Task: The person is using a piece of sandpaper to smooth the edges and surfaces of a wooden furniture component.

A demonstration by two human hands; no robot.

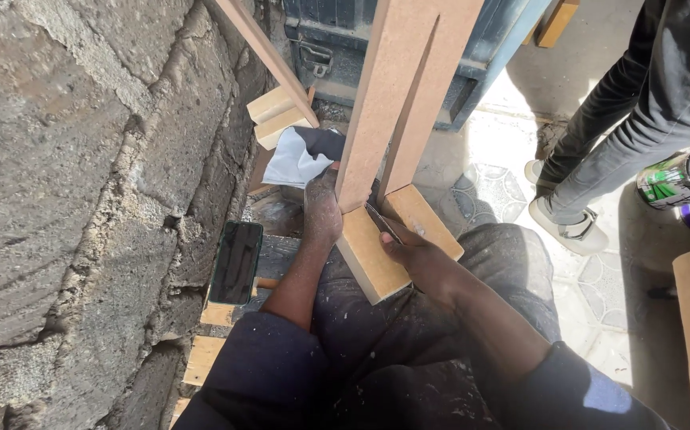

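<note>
Phone [236, 262] left of board [377, 239]

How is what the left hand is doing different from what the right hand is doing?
The left hand clutches a white and dark cloth behind the wooden piece, while the right hand holds a thin blade-like tool against the groove at its base. The left hand sits on the side nearer the stone wall; the right hand is in front, over the lap. The left hand looks much dustier. Both touch the wooden piece.
</note>
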